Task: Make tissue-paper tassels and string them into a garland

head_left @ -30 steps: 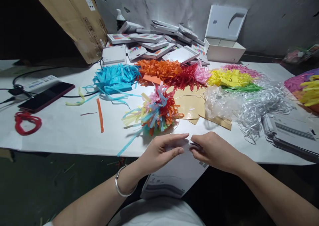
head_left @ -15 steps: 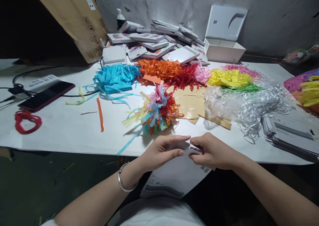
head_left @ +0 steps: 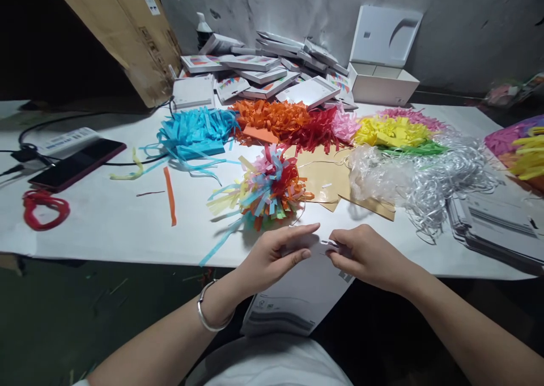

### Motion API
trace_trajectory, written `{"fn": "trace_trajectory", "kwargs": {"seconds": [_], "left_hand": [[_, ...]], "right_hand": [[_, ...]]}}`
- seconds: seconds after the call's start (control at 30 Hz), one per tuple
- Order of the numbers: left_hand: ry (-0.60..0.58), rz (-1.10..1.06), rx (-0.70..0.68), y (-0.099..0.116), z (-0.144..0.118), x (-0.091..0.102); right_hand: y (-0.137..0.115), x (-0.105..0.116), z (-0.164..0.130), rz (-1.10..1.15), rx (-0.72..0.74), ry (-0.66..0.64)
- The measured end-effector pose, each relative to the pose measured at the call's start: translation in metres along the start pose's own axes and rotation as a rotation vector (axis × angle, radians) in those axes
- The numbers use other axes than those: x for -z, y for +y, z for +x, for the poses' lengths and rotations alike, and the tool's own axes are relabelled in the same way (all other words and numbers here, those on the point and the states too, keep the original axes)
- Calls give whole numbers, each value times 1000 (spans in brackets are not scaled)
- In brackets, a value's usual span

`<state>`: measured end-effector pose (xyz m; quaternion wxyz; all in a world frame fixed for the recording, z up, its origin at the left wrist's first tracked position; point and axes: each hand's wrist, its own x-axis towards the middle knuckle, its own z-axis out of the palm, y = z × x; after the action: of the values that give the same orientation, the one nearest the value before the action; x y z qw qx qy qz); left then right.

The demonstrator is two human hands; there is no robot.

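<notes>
Both hands, left hand point(head_left: 272, 255) and right hand point(head_left: 365, 257), pinch the top edge of a flat white printed bag point(head_left: 297, 295) at lower centre of the frame, overhanging the worktop point(head_left: 106, 221) edge; judgement: keep fingertip grip even near the mouth.

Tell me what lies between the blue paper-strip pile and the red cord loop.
Head view: a loose orange strip, a pale yellow strip, otherwise bare table.
</notes>
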<state>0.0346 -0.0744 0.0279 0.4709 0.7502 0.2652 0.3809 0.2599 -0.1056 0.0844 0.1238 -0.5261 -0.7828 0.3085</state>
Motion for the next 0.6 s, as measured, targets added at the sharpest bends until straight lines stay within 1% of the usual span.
{"fn": "trace_trajectory", "kwargs": {"seconds": [0.2, 0.33, 0.5, 0.6], "left_hand": [[9, 4, -27, 1, 1, -3], [-6, -9, -33, 3, 2, -5], [-47, 40, -43, 5, 4, -7], [-58, 53, -54, 5, 6, -7]], "right_hand": [[-4, -6, 1, -59, -5, 33], [-3, -7, 3, -167, 24, 47], [-4, 3, 6, -270, 19, -98], [-7, 7, 8, -386, 14, -143]]}}
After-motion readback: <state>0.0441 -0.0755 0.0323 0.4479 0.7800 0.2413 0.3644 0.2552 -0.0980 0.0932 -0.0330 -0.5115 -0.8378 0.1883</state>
